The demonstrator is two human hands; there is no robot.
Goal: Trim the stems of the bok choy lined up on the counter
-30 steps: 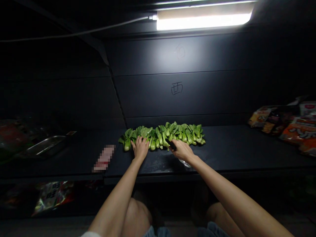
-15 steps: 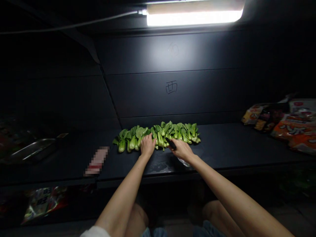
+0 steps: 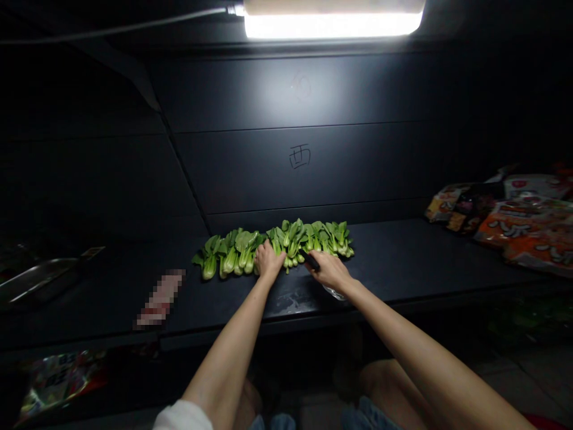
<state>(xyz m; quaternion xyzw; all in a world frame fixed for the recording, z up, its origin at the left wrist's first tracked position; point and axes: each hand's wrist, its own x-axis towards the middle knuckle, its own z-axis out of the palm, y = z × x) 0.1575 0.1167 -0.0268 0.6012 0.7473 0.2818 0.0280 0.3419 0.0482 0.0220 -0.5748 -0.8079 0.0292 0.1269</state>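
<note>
At the far left, a shiny metal tray (image 3: 38,279) is seen on the dark shelf (image 3: 389,251), partly cut off by the edge of view, and below it, on a lower level, a glossy printed bag (image 3: 58,379) is caught by a little light. Next along, a pinkish item (image 3: 160,300) is found lying aslant, its detail blurred out. Now to the middle: a long row of leafy greens (image 3: 289,239) is laid along the shelf near the back wall (image 3: 242,167), leaves pointed to the wall, pale stalks turned to the front. The left hand (image 3: 268,261) is placed on the row near its middle, its fingers bent over the greens; whether any stalk is gripped cannot be told. Above, a dark character (image 3: 299,156) is drawn on the wall, lit by a bright tube lamp (image 3: 333,25). Just to the right, a black object (image 3: 310,260) is held by the right hand (image 3: 332,273), the fingers closed around it, in front of the greens. Under that hand, clear plastic (image 3: 335,293) is glimpsed. At the far right, colourful snack bags (image 3: 528,230) are heaped, well apart from the row.
</note>
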